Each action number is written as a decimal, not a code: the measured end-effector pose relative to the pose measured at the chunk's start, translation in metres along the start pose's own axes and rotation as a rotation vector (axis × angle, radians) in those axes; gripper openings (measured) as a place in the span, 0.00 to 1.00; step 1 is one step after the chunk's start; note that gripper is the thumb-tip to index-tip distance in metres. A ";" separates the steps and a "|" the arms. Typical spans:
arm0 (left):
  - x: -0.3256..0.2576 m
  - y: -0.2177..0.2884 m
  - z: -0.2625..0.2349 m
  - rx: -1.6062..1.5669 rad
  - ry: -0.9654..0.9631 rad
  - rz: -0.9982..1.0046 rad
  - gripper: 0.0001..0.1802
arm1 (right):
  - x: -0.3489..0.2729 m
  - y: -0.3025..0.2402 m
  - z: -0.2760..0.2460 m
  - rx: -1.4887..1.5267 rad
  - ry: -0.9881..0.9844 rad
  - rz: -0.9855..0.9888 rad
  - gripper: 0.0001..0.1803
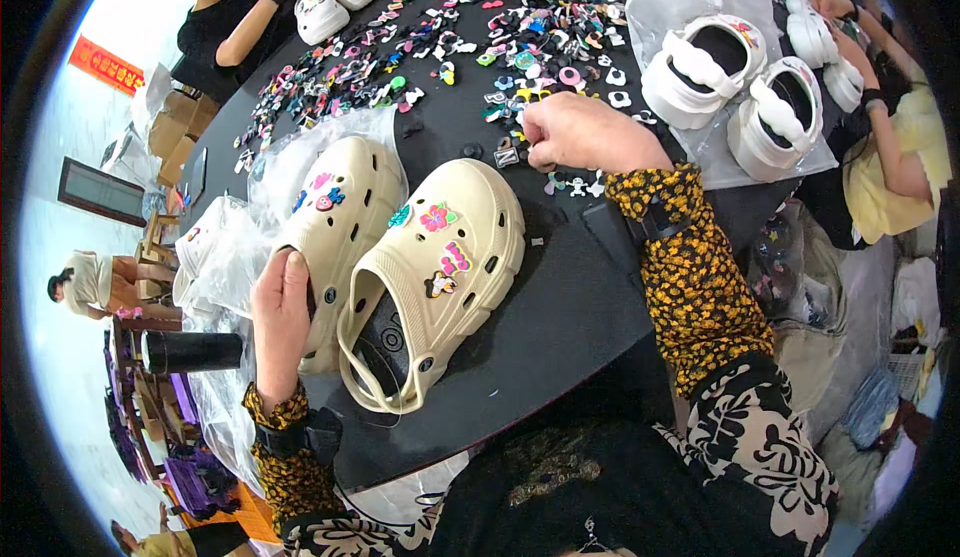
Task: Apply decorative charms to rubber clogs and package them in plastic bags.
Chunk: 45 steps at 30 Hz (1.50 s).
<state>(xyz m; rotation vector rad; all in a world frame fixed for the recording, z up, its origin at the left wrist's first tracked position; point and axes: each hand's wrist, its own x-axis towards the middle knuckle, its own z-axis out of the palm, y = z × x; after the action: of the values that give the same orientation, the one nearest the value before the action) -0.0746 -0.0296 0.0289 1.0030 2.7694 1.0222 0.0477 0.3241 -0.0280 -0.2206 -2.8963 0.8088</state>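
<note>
While left hand clasps beige clog — right hand pinches charm, fingers curled.

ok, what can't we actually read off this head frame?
- Right hand: fingertips curl under among the loose charms; whether it grips one can't be told.
- Left clog: heel hidden by the left hand.
- Charm designs: too small.
- White clogs at the far edge: bent by the fisheye rim.

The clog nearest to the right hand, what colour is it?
The clog is cream beige, with colourful charms; the head view shows it.
</note>
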 end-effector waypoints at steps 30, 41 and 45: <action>-0.009 0.005 0.006 -0.257 -0.050 -0.035 0.16 | 0.010 0.007 -0.013 0.558 0.009 0.244 0.10; -0.010 0.007 0.017 -0.126 -0.083 0.283 0.08 | 0.011 -0.013 -0.012 0.696 0.169 0.208 0.08; -0.013 0.011 0.024 -0.137 -0.006 0.454 0.06 | 0.017 -0.059 -0.019 0.845 0.153 0.080 0.07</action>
<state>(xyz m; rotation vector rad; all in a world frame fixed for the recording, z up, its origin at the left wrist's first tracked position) -0.0527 -0.0168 0.0142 1.6500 2.4741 1.2259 0.0282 0.2866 0.0206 -0.2805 -2.1673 1.8206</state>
